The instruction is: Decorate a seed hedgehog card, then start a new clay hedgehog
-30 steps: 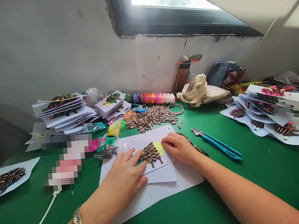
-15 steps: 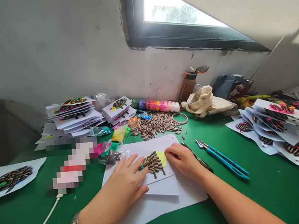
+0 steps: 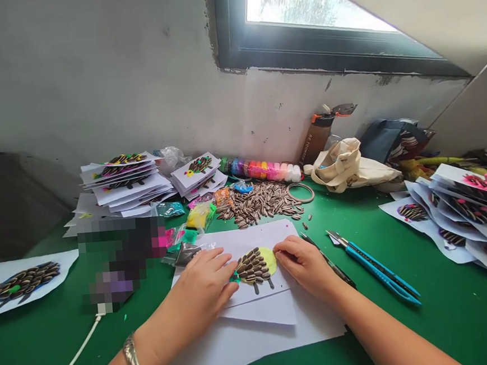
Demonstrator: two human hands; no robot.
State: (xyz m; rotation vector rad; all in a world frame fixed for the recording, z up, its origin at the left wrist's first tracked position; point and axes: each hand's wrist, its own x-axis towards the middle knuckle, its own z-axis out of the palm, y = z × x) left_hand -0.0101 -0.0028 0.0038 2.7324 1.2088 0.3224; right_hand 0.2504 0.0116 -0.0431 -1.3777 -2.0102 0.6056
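Observation:
A bird-like picture of striped sunflower seeds (image 3: pixel 253 267) lies on a white sheet (image 3: pixel 278 297), with two dark legs below. Flat yellow clay (image 3: pixel 269 260) forms its right end and a bit of green clay (image 3: pixel 236 276) its left end. My left hand (image 3: pixel 207 281) rests over the sheet's left side, fingers stretched out, fingertips at the green clay. At the yellow clay's right edge, my right hand (image 3: pixel 302 259) has thumb and fingertips pressed together. Whatever may be between them is hidden. More white paper (image 3: pixel 255 336) lies underneath.
Behind the paper are loose sunflower seeds (image 3: pixel 262 201), a tape ring (image 3: pixel 300 192) and bagged coloured clay (image 3: pixel 199 215). A blue-handled pair of tweezers (image 3: pixel 379 270) and a black pen (image 3: pixel 332 262) lie to the right. Finished-looking seed pictures are stacked left (image 3: pixel 129 183) and right (image 3: pixel 460 210).
The view has shifted slightly. My left fingers have drawn back a little and closer together, showing more of the green clay. My right hand stays at the yellow clay's edge.

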